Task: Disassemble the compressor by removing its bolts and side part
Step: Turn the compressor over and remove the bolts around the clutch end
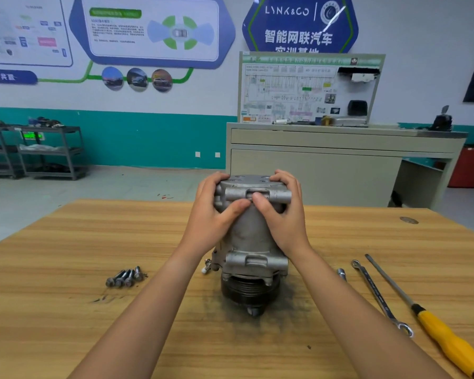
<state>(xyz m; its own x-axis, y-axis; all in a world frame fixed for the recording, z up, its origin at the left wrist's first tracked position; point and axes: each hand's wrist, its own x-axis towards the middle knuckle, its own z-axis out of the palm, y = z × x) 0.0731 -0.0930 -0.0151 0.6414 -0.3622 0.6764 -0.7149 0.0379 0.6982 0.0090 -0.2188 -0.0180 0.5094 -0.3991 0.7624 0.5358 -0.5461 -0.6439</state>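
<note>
A grey metal compressor (251, 242) stands on end on the wooden table (66, 269), its black pulley (248, 289) at the bottom. Its top end part (253, 187) is a cap with holes and a mounting lug. My left hand (214, 214) grips the cap's left side, thumb pressed under the lug. On the right side my right hand (282, 212) grips the same cap, its thumb meeting the left thumb at the front. Several removed bolts (125, 277) lie together on the table to the left.
To the right of the compressor lie a small socket piece (341, 274), a combination wrench (378, 294) and a long yellow-handled screwdriver (427, 315). Dark grime marks the table around the pulley. A beige training bench (340, 160) stands behind the table, grey shelving (49, 151) far left.
</note>
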